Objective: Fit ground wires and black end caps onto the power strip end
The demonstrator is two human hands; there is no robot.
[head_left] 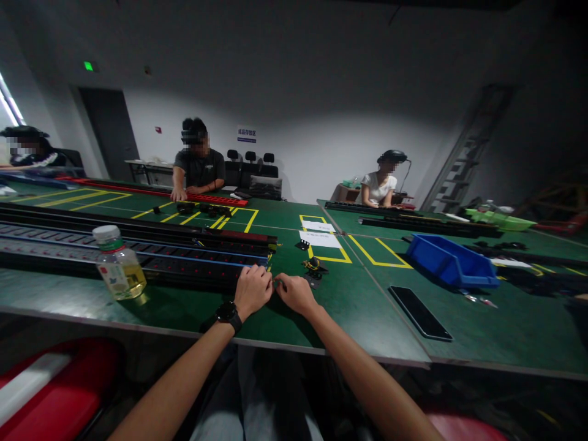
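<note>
Long black rails with rows of red dots (184, 268) lie side by side on the green table, their right ends close to my hands. My left hand (253, 289), wearing a black watch (227, 313), is closed with curled fingers over the end of the nearest rail. Just right of that end, my right hand (296, 294) has thumb and forefinger pinched together, nearly touching the left hand. Whatever the pinch holds is too small to make out. Beyond the right hand are small dark parts with a yellow piece (313, 264) and a small black bracket (303, 244).
A bottle of yellow liquid (117, 269) stands before the rails at left. To the right lie a phone (420, 312) and a blue bin (452, 260). Paper labels (321, 239) and yellow tape mark the green tabletop (358, 318). Several people sit across the table.
</note>
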